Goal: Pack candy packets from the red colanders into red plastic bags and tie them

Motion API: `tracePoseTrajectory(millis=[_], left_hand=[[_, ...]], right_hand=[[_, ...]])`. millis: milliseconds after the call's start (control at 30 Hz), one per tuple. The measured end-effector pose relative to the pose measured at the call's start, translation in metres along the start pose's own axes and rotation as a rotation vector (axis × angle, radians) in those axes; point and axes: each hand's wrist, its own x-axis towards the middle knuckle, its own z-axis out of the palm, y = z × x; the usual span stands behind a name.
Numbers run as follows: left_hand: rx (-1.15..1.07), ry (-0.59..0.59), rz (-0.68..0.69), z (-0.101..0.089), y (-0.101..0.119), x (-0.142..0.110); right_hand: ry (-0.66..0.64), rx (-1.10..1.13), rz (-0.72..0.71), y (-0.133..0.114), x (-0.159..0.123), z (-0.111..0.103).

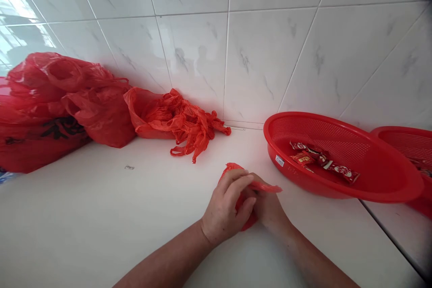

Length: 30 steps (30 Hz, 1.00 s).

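Note:
A small red plastic bag (249, 223) is bunched between my two hands, low over the white table. My left hand (227, 207) curls around it from the left, fingers bent over its top and thumb pressed inward. Behind it, my right hand (270, 207) grips the bag from the other side, though most of its fingers are hidden. One gathered end of the bag sticks out to the right above my right hand, and another piece shows past my left knuckles. What the bag contains cannot be seen.
A heap of crumpled red bags (189, 121) lies by the tiled wall (195, 49). Large filled red bags (47, 103) stand at the left. To the right, a red plastic basket (283, 168) holds several wrapped snacks (340, 172), with a second red basket (398, 131) beyond it.

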Motion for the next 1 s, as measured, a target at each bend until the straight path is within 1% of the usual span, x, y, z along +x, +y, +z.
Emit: tracePoseTrajectory(millis=[33, 67, 233, 267, 333, 433, 533, 633, 733, 833, 1000], left_hand=[[0.063, 0.015, -0.001, 0.0, -0.003, 0.0], [0.12, 0.003, -0.013, 0.0, -0.006, 0.0], [0.301, -0.233, -0.141, -0.002, -0.022, 0.003], [0.319, -0.26, -0.162, -0.003, -0.023, 0.004], [0.321, -0.271, -0.21, -0.004, -0.024, 0.004], [0.202, -0.217, -0.313, -0.005, -0.023, 0.004], [-0.022, -0.121, -0.411, -0.004, -0.022, 0.004], [-0.232, -0.06, -0.466, -0.003, -0.021, 0.004], [-0.336, -0.081, -0.48, -0.002, -0.022, 0.004], [-0.354, -0.119, -0.489, -0.003, -0.023, 0.005], [-0.282, -0.205, -0.458, -0.007, -0.024, 0.007]], right_hand=[[-0.015, 0.006, -0.003, -0.002, 0.001, -0.001], [-0.029, 0.007, -0.008, -0.003, 0.002, -0.003], [-0.041, 0.002, -0.024, -0.001, 0.007, -0.007], [-0.048, 0.01, -0.018, 0.0, 0.007, -0.008], [-0.067, 0.03, 0.011, 0.001, 0.007, -0.008], [-0.133, 0.101, 0.08, 0.0, 0.005, -0.011], [-0.202, 0.246, 0.131, -0.003, 0.005, -0.015], [-0.208, 0.349, 0.168, -0.004, 0.006, -0.017], [-0.176, 0.394, 0.21, -0.001, 0.007, -0.016], [-0.156, 0.403, 0.246, 0.001, 0.007, -0.014], [-0.167, 0.269, 0.182, -0.004, 0.006, -0.013]])
